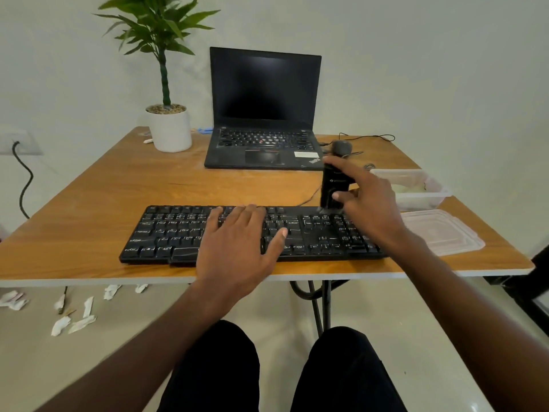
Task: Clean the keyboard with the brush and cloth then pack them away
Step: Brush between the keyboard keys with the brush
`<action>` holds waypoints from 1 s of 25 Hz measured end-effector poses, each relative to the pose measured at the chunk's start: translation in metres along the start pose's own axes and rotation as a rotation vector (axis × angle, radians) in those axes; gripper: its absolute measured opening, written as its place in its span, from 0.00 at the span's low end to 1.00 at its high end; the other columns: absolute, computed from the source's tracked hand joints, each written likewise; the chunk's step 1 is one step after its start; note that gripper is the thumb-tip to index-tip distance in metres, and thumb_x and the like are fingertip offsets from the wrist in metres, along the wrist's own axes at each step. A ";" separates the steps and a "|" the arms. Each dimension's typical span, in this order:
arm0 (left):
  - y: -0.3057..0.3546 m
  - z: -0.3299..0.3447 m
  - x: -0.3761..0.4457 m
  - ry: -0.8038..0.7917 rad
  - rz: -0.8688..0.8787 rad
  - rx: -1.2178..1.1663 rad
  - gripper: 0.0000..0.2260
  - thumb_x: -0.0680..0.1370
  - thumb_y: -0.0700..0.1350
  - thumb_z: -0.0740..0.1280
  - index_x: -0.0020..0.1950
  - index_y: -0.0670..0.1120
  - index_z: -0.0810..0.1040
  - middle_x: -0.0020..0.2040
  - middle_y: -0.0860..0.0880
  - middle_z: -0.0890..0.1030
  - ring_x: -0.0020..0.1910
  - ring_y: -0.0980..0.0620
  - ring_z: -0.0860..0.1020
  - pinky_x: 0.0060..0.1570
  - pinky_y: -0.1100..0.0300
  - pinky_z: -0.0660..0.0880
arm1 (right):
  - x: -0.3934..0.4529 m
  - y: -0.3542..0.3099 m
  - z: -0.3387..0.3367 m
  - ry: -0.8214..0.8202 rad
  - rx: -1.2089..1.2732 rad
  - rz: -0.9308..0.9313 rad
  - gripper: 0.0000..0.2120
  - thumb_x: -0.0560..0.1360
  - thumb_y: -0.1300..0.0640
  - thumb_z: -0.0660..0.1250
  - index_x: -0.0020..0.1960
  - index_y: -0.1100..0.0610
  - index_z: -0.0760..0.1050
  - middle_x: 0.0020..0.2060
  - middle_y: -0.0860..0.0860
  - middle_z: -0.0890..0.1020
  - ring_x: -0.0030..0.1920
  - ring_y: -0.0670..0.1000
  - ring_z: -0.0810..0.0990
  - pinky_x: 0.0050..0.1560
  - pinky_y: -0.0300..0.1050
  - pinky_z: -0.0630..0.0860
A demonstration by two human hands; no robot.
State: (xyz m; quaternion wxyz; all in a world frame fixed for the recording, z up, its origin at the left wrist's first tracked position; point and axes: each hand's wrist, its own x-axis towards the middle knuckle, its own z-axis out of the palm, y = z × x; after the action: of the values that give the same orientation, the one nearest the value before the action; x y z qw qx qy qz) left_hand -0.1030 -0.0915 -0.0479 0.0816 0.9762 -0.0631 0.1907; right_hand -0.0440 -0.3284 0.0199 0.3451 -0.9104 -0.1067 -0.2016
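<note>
A black keyboard (166, 233) lies along the near edge of the wooden table (118, 185). My left hand (237, 242) rests flat on its middle keys, fingers straight. My right hand (368, 209) grips a black brush (334, 185) held upright, its pale bristles touching the keys at the keyboard's far right corner. A clear plastic container (416, 188) stands to the right with something pale inside; I cannot tell whether that is the cloth. Its lid (442, 230) lies flat beside the keyboard's right end.
An open black laptop (264, 114) stands at the back middle, a potted plant (169, 129) at the back left, a mouse (343, 147) with cable behind the brush. White paper scraps (74, 322) litter the floor under the table's left side.
</note>
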 end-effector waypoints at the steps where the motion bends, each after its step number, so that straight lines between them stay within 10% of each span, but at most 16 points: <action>1: -0.001 0.003 -0.001 -0.002 -0.005 0.014 0.30 0.85 0.68 0.44 0.75 0.52 0.70 0.75 0.51 0.76 0.76 0.51 0.72 0.81 0.41 0.54 | 0.002 0.005 -0.005 0.041 -0.055 0.021 0.36 0.75 0.66 0.70 0.73 0.33 0.69 0.60 0.51 0.84 0.56 0.53 0.83 0.55 0.56 0.83; 11: -0.002 0.003 -0.004 0.060 -0.017 0.050 0.27 0.85 0.64 0.50 0.70 0.48 0.76 0.67 0.49 0.79 0.65 0.48 0.78 0.70 0.44 0.67 | 0.006 0.022 -0.031 0.071 -0.237 0.024 0.33 0.74 0.66 0.72 0.70 0.41 0.67 0.58 0.55 0.84 0.56 0.59 0.83 0.53 0.58 0.83; 15: -0.001 0.003 -0.003 0.058 -0.013 0.059 0.26 0.85 0.64 0.50 0.69 0.49 0.76 0.66 0.50 0.79 0.64 0.48 0.78 0.70 0.44 0.67 | 0.011 0.015 -0.029 0.090 -0.080 0.002 0.33 0.74 0.64 0.75 0.71 0.40 0.68 0.58 0.48 0.82 0.56 0.49 0.79 0.50 0.41 0.75; 25: 0.000 0.002 -0.004 0.064 -0.013 0.058 0.27 0.85 0.64 0.50 0.69 0.48 0.77 0.66 0.49 0.79 0.63 0.48 0.78 0.70 0.43 0.66 | 0.008 0.017 -0.024 0.007 -0.318 -0.083 0.36 0.74 0.69 0.70 0.73 0.39 0.68 0.60 0.55 0.81 0.58 0.58 0.80 0.53 0.56 0.81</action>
State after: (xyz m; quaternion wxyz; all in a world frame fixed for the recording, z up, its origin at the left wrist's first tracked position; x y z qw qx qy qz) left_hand -0.1062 -0.0917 -0.0513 0.0564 0.9719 -0.0484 0.2232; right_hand -0.0383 -0.3563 0.0296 0.1884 -0.9477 -0.1097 -0.2330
